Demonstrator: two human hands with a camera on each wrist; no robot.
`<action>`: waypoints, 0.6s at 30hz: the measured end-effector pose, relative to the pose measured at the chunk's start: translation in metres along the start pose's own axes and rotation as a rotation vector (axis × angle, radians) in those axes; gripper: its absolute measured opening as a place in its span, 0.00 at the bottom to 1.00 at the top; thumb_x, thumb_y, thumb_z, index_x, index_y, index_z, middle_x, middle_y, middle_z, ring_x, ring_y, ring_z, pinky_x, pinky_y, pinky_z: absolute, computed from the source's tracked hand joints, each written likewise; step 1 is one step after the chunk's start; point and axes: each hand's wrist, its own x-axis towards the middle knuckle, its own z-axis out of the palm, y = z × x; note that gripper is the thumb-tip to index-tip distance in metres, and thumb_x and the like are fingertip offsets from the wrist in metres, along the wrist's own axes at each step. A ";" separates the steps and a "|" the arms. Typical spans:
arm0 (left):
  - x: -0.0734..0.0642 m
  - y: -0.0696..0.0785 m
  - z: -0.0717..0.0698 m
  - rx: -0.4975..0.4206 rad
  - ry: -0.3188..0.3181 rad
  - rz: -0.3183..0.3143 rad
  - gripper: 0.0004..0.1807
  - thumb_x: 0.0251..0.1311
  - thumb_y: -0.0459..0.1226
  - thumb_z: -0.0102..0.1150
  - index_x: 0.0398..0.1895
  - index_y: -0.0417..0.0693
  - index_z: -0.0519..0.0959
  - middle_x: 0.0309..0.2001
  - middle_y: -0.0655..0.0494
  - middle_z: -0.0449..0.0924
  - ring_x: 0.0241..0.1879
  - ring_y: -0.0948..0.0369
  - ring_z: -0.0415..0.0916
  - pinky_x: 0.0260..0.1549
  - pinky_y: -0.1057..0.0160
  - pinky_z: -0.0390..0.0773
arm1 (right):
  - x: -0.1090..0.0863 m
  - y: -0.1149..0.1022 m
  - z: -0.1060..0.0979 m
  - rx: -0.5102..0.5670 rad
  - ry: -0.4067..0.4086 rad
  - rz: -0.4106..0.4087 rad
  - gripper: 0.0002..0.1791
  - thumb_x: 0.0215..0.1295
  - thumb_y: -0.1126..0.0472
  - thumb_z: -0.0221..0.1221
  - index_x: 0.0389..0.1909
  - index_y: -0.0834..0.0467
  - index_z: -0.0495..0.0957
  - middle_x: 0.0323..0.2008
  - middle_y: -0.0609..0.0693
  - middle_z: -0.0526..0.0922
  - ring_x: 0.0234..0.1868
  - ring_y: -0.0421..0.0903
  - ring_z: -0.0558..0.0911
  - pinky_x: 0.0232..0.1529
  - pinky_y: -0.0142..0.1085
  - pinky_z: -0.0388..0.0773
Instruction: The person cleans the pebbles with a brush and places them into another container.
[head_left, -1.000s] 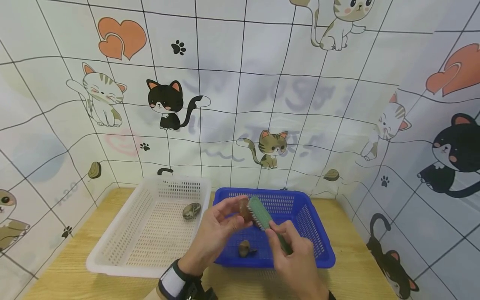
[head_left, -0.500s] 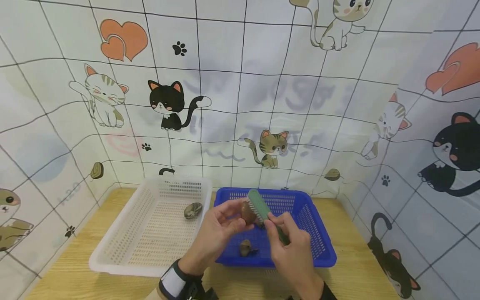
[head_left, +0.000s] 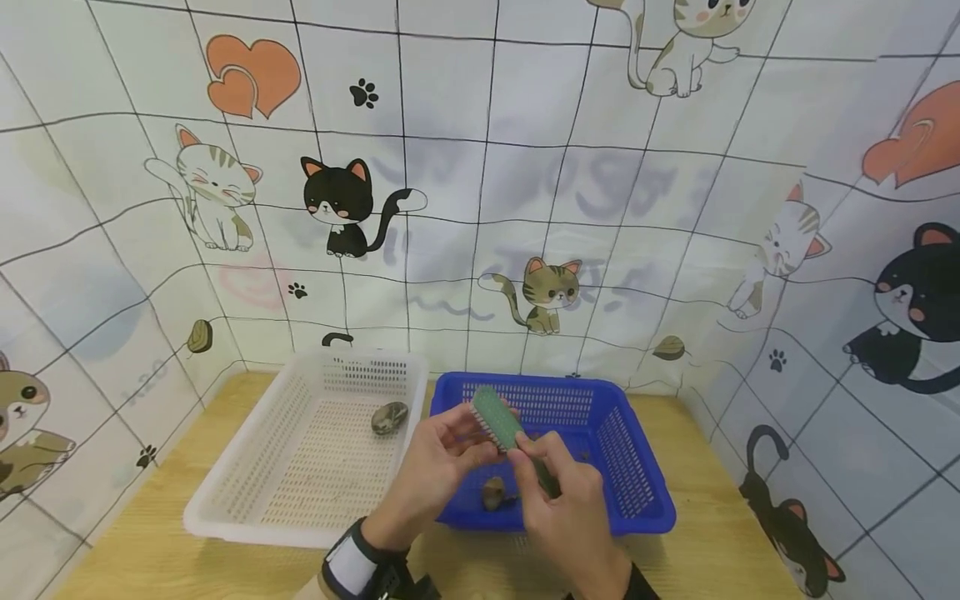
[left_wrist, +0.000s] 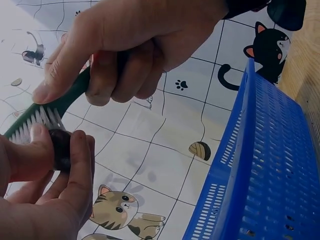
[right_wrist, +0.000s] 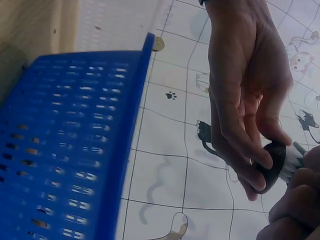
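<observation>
My left hand pinches a dark, smooth, rounded stone between thumb and fingertips, over the blue basket's near left part. The handle of a green brush is gripped in my right hand. In the left wrist view its white bristles reach down to the stone's edge beside the left thumb. The right wrist view has the bristles against one face of the stone, with fingers around the other side. From the head view the brush head hides most of the stone.
The blue basket stands on the wooden table, with a small brown stone and other pieces partly hidden inside. To its left is a white basket holding one mottled stone. A cat-print sheet surrounds the table's back and sides.
The brush has shifted left and toward the left hand, now covering the brown stone that showed before. My right hand moved left with it; the left hand still holds the stone.
</observation>
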 end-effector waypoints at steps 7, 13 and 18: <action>-0.005 0.005 -0.003 -0.043 -0.004 0.002 0.33 0.81 0.30 0.70 0.84 0.33 0.73 0.70 0.38 0.90 0.59 0.59 0.95 0.63 0.53 0.96 | 0.003 0.008 -0.002 0.003 0.038 0.046 0.15 0.74 0.80 0.69 0.41 0.59 0.78 0.15 0.40 0.79 0.19 0.24 0.70 0.18 0.13 0.55; -0.011 0.008 -0.010 -0.042 0.058 -0.028 0.32 0.83 0.33 0.69 0.85 0.35 0.73 0.76 0.36 0.85 0.63 0.59 0.93 0.64 0.56 0.95 | -0.019 0.008 0.004 0.049 0.017 0.043 0.17 0.70 0.84 0.69 0.45 0.60 0.81 0.17 0.42 0.80 0.20 0.22 0.71 0.20 0.15 0.67; -0.013 0.004 -0.012 0.046 0.012 -0.030 0.30 0.82 0.32 0.70 0.83 0.43 0.78 0.77 0.41 0.86 0.70 0.58 0.90 0.68 0.61 0.92 | -0.022 0.004 0.015 0.102 -0.030 -0.026 0.18 0.68 0.84 0.70 0.48 0.62 0.81 0.18 0.43 0.78 0.19 0.21 0.66 0.20 0.14 0.67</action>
